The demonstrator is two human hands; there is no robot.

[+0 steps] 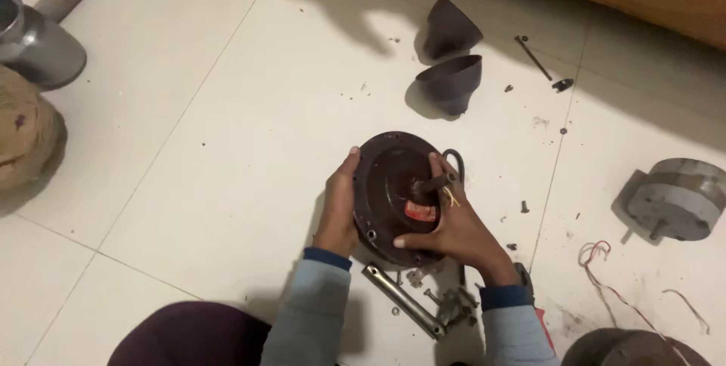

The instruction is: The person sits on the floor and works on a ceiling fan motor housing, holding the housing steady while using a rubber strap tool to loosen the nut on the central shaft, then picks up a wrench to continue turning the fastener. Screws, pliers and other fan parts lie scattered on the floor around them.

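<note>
Fingers point(432, 165) of your right hand point(446, 226) curl over the top face of the round dark motor housing point(389, 184), closed loosely around its stub shaft point(431, 183), thumb pressed to the near rim. Your left hand point(340, 207) cups the housing's left edge, fingers wrapped behind and out of sight, so you hold it tilted up off the tiled floor point(212, 147) between both palms. It looks like cast metal: heavy, rigid, probably greasy, so grip the rim rather than the smooth face, and keep clear of the thin coloured wires point(451, 198) just under your right fingers. Below your wrists lie a metal bar point(401, 299) and loose bolts point(454, 305). Beyond your fingertips sit two dark cone-shaped covers point(448, 56); well to the right rests a grey drum-shaped motor part point(677, 200).
</note>
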